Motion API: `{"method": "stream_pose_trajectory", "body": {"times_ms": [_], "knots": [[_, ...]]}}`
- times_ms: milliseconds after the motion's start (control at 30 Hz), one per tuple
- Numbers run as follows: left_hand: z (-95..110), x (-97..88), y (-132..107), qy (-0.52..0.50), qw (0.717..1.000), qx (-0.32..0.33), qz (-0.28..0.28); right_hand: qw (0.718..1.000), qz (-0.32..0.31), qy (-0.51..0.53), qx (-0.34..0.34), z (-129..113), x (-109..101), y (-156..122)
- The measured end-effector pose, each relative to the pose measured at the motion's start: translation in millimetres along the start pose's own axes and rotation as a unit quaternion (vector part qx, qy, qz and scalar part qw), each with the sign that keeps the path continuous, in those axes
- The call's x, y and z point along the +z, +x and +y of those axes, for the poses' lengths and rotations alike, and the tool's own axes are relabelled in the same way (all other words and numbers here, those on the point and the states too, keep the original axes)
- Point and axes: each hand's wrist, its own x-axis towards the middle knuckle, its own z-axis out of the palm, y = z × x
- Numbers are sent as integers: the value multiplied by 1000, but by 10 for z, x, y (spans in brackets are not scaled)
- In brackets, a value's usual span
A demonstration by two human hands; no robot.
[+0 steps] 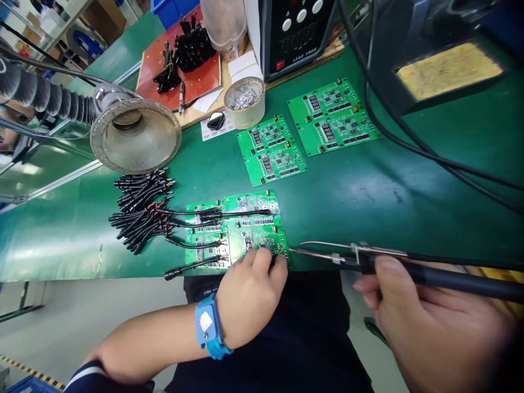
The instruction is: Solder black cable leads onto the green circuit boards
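Note:
My left hand, with a blue wrist strap, is closed in a pinch at the lower right corner of a green circuit board. The pinched part is hidden by the fingers; a black cable end shows beside the wrist. My right hand grips a soldering iron with a thin feed tube along it. Its tip is close to the board's right edge, near my left fingertips. Several short black cables lie across the board, their coloured wire ends at its pads.
A pile of black cables lies left of the board, under a fume extractor hood. Behind are two more circuit boards, a tub of solder scraps and a soldering station. Black leads loop over the right side.

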Motion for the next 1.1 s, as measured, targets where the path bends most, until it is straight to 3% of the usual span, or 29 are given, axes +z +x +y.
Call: {"method": "stream_pose_trajectory", "body": {"times_ms": [133, 333, 500, 700, 1100], "knots": [[-41, 67, -17, -50, 997, -26, 44, 999, -17, 13, -27, -58, 38, 2], [-123, 21, 25, -137, 988, -62, 24, 1000, -26, -2, -16, -126, 54, -18], [-184, 4, 66, -126, 992, -14, 22, 999, -21, -27, -15, -155, 43, -44], [-217, 25, 67, -89, 995, 30, 31, 997, -23, -48, -62, -139, 21, -55], [-221, -29, 85, -49, 997, 55, 26, 984, -46, -38, -169, 114, -43, -55]]}}
